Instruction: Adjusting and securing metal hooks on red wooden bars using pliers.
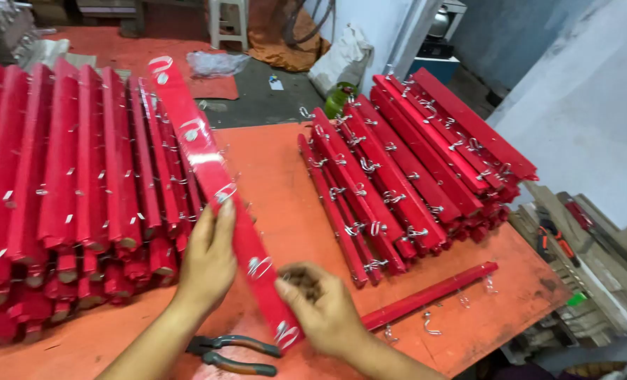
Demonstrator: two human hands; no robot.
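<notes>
A long red wooden bar (208,165) with several metal hooks along it is lifted over the orange table (278,162), slanting from far left down to near right. My left hand (208,260) grips the bar near its middle from the left side. My right hand (324,309) is closed around the bar's near end, fingers curled by the lowest hook. Another red bar (433,294) lies flat on the table just right of my right hand, with loose metal hooks (431,324) beside it.
A big stack of red hooked bars (67,190) fills the table's left side; a second stack (412,169) lies at the right. Pliers (232,354) rest at the front edge. Wooden planks and tools (573,253) sit beyond the right edge, a white stool (229,21) behind.
</notes>
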